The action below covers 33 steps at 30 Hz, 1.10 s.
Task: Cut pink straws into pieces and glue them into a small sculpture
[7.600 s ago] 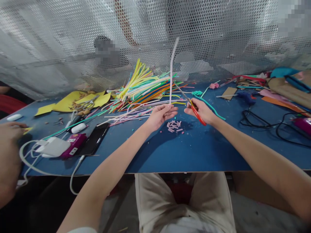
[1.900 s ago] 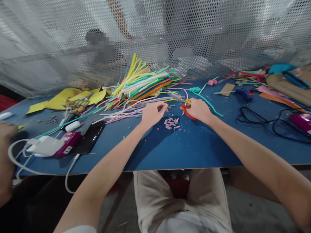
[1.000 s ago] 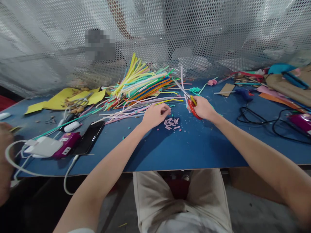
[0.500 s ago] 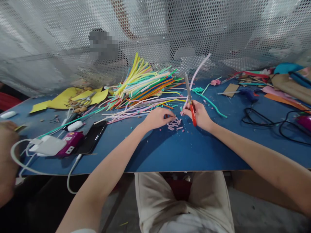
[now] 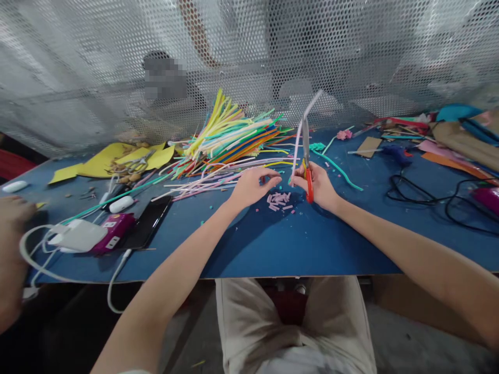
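My right hand is closed around orange-handled scissors, blades pointing up. Its fingertips also pinch a pale lilac pipe cleaner, which stands upright beside the blades and bends right near its top. My left hand hovers just left of it with fingers curved and a gap between thumb and forefinger; nothing shows in them. Below and between the hands lies a small pile of short lilac cut pieces. Several loose pipe cleaners lie behind my left hand.
A big multicoloured pipe cleaner bundle lies at the back against the perforated metal screen. At left are a phone, a white charger and cables. Black cable coils at right. Another person's arm rests far left.
My left hand has lifted away from the lilac pile, its thumb and forefinger now clear of it. The pipe cleaner in my right hand has swung left and stands more upright.
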Each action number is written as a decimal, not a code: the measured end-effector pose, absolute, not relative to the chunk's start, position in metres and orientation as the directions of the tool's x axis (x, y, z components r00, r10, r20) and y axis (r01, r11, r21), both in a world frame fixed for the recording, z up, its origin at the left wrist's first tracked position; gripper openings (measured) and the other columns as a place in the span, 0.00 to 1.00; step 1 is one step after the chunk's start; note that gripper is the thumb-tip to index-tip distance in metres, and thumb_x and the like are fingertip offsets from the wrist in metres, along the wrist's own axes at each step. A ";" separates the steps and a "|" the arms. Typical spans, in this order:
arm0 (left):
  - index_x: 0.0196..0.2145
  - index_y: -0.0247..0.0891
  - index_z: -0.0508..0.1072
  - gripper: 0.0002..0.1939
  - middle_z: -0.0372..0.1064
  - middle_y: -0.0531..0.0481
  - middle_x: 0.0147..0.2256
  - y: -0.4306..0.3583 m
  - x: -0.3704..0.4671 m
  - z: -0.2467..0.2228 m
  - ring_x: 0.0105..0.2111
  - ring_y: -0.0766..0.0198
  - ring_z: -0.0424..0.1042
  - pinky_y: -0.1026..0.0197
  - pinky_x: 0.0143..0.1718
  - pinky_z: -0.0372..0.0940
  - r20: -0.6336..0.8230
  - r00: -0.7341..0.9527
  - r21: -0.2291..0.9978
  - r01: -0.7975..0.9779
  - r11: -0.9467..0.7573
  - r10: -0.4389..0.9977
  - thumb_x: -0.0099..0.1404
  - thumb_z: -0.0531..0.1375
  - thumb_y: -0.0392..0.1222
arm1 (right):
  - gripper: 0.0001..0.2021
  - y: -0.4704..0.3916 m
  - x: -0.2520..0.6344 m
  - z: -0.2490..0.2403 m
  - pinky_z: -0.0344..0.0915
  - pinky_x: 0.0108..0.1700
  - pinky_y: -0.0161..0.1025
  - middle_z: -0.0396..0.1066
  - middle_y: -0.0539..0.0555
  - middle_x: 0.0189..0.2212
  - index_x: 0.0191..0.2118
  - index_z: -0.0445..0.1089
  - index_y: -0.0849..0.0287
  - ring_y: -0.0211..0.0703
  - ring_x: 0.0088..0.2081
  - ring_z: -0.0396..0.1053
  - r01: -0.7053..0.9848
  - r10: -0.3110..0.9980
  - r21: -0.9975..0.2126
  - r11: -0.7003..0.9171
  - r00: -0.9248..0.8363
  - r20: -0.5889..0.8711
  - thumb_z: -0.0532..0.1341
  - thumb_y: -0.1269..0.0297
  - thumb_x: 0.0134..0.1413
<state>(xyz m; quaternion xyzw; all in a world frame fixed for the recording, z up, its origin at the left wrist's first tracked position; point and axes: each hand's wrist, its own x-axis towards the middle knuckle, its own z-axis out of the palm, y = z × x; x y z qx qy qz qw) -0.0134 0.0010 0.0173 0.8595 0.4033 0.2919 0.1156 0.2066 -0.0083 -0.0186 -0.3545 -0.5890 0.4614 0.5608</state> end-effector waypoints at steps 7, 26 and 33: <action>0.45 0.38 0.80 0.20 0.80 0.47 0.42 0.000 -0.003 0.007 0.31 0.65 0.73 0.63 0.36 0.65 0.341 0.485 0.614 0.534 -0.581 0.805 0.70 0.59 0.56 | 0.25 -0.014 0.202 -0.016 0.69 0.43 0.45 0.70 0.47 0.29 0.33 0.58 0.54 0.41 0.32 0.71 -0.167 0.909 -0.928 0.333 -0.205 0.363 0.76 0.54 0.43; 0.45 0.35 0.74 0.16 0.74 0.47 0.40 0.002 0.006 -0.003 0.35 0.65 0.76 0.58 0.43 0.73 0.241 0.313 0.957 0.082 -0.279 0.919 0.68 0.62 0.50 | 0.24 -0.016 0.202 -0.016 0.70 0.41 0.44 0.70 0.47 0.29 0.33 0.61 0.55 0.40 0.29 0.72 -0.135 0.907 -0.947 0.291 -0.277 0.318 0.76 0.53 0.41; 0.44 0.34 0.78 0.23 0.78 0.45 0.41 0.002 0.009 -0.009 0.37 0.63 0.75 0.58 0.47 0.71 0.144 0.410 0.989 -0.085 -0.120 0.901 0.58 0.71 0.54 | 0.20 -0.015 0.204 -0.020 0.69 0.38 0.42 0.67 0.46 0.27 0.33 0.64 0.56 0.40 0.30 0.69 -0.048 0.887 -0.938 0.343 -0.311 0.340 0.75 0.54 0.44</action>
